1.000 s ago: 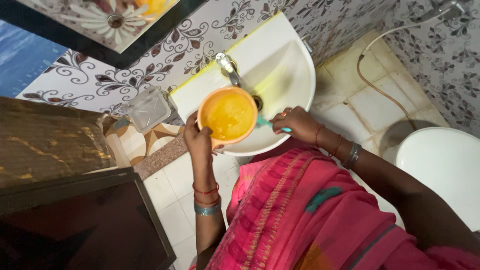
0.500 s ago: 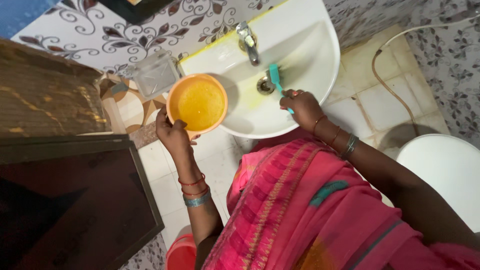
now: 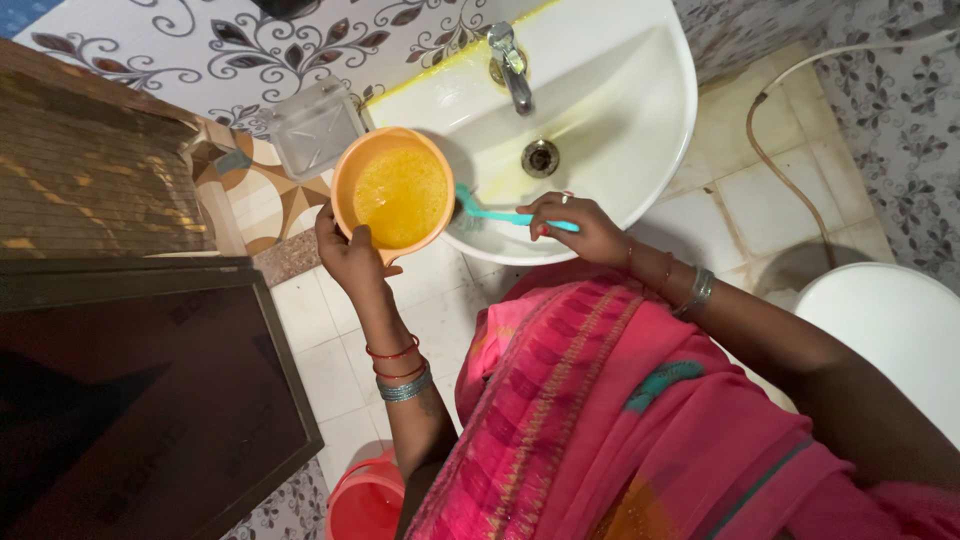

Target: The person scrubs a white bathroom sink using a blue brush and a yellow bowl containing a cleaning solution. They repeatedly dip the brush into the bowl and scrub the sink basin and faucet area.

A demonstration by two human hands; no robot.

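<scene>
My left hand (image 3: 348, 252) grips the near rim of an orange bowl (image 3: 393, 192) filled with yellow liquid, held beside the left edge of a white wash basin (image 3: 620, 110). My right hand (image 3: 578, 226) holds a teal brush (image 3: 492, 212) by its handle. The brush lies sideways over the basin's near-left inside, with its head close to the bowl. A metal tap (image 3: 511, 64) stands at the back of the basin, and the drain (image 3: 540, 157) shows in its middle. Yellow stains mark the basin's inside.
A clear plastic soap dish (image 3: 315, 125) hangs on the patterned wall left of the basin. A white toilet (image 3: 880, 335) sits at the right, with a hose (image 3: 775, 150) on the tiled floor. A dark door (image 3: 140, 390) stands left, and a red bucket (image 3: 365, 500) below.
The bowl has shifted right toward the basin. My right hand has swung the brush from the drain to the basin's near-left side, now lying sideways. The view has tilted slightly down.
</scene>
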